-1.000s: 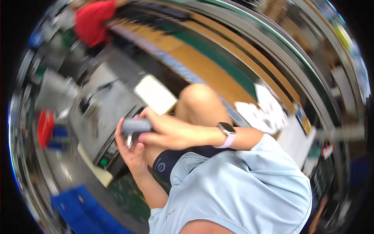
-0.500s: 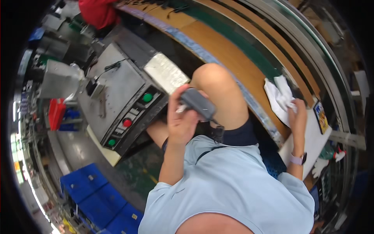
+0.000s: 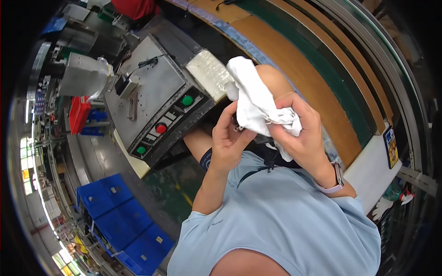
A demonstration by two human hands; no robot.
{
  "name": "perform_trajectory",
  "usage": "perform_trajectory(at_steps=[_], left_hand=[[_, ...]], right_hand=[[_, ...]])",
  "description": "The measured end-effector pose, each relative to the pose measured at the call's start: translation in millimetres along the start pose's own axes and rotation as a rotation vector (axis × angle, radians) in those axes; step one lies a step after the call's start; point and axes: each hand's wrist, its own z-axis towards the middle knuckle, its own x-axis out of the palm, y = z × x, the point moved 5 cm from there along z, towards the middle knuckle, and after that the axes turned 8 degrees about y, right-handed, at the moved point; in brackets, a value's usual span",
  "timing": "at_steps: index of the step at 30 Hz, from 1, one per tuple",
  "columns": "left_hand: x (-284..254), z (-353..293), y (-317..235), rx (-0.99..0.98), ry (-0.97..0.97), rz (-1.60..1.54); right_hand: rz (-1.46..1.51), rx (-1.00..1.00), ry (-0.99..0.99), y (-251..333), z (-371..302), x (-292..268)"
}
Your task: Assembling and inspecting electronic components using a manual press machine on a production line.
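Note:
My right hand (image 3: 301,135), with a watch on its wrist, grips a bunched white cloth (image 3: 252,101) in front of my body. The cloth hangs over what my left hand (image 3: 229,142) holds between thumb and fingers. That is a dark grey power adapter, now almost wholly hidden under the cloth; small metal pins (image 3: 238,128) show by my left fingers. A dark cord (image 3: 269,160) dangles below the hands, against my shirt. Both hands are closed and close together above my lap.
On the left stands a grey machine (image 3: 152,87) with green and red push buttons. Blue bins (image 3: 117,221) are at lower left, a red bin (image 3: 79,114) beyond them. A wooden bench (image 3: 294,69) runs along the right, with a white board (image 3: 368,170) at its near end.
My right hand has lifted the white cloth off the bench on the right and brought it over the adapter in my left hand. The view has shifted slightly.

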Motion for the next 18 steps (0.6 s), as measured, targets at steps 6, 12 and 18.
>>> perform_trajectory(at_steps=[6, 12, 18], left_hand=[[-4.9, -2.0, -2.3, -0.053, -0.003, -0.04], [-1.8, 4.1, -4.0, -0.101, -0.003, -0.035], [16.1, 11.1, 1.0, -0.136, 0.032, -0.121]], right_hand=[[0.107, 0.115, -0.062, -1.7, -3.8, 6.2], [0.274, 0.195, 0.018, -6.3, -2.2, 2.5], [0.068, 0.112, -0.25, -20.8, 11.8, -14.7]])
